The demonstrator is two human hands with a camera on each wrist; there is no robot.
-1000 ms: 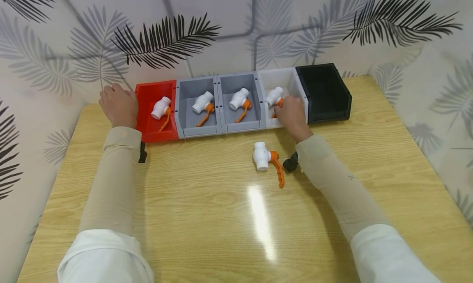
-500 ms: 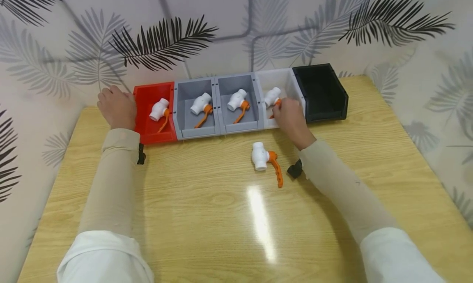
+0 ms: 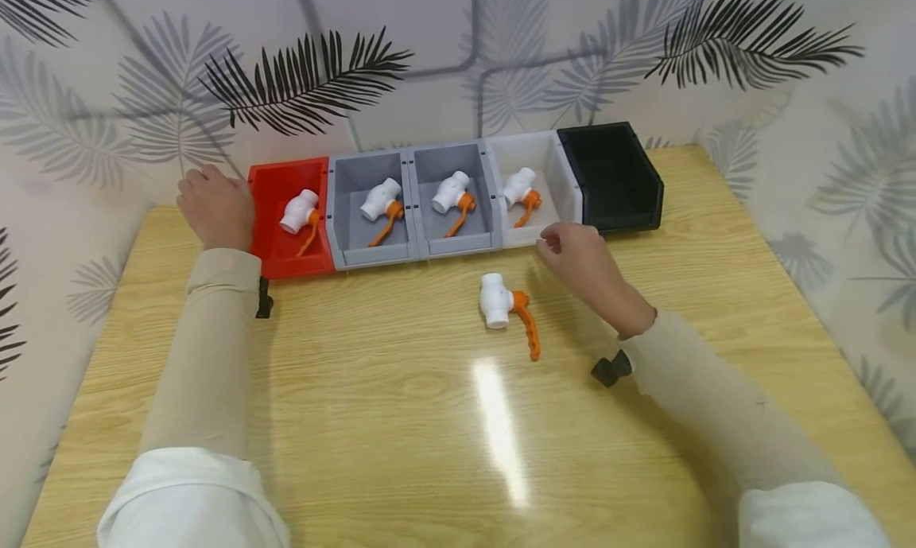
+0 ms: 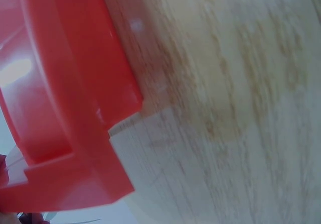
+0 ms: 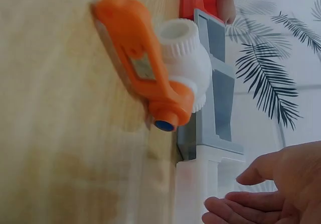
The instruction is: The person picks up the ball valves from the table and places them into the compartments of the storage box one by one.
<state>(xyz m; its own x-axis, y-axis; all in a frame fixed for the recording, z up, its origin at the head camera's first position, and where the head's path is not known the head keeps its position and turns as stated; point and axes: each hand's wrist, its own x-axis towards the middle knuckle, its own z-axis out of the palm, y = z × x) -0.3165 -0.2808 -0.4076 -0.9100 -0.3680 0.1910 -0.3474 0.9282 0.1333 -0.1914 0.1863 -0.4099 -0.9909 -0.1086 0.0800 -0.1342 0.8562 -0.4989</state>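
Note:
My right hand (image 3: 583, 262) is just in front of the white bin (image 3: 547, 184), fingers relaxed and holding nothing; the right wrist view shows its thumb apart from the fingers (image 5: 241, 206). Inside the white bin lies a white ball valve with an orange lever (image 3: 520, 188). Another such ball valve (image 3: 497, 301) lies on the table, to the left of this hand. My left hand (image 3: 217, 207) is at the left side of the red bin (image 3: 286, 263), thumb near its rim. Its fingertips are mostly hidden, and I cannot tell whether they grip the bin.
Two grey bins (image 3: 368, 166) stand between the red and white ones, each with a ball valve inside. A third ball valve (image 3: 299, 211) lies in the red bin. A black bin (image 3: 615, 174) ends the row on the right. Behind stands a leaf-patterned wall (image 3: 429, 95).
My right hand has come out of the white bin toward me and to the right, leaving the ball valve inside. The left hand has stayed beside the red bin.

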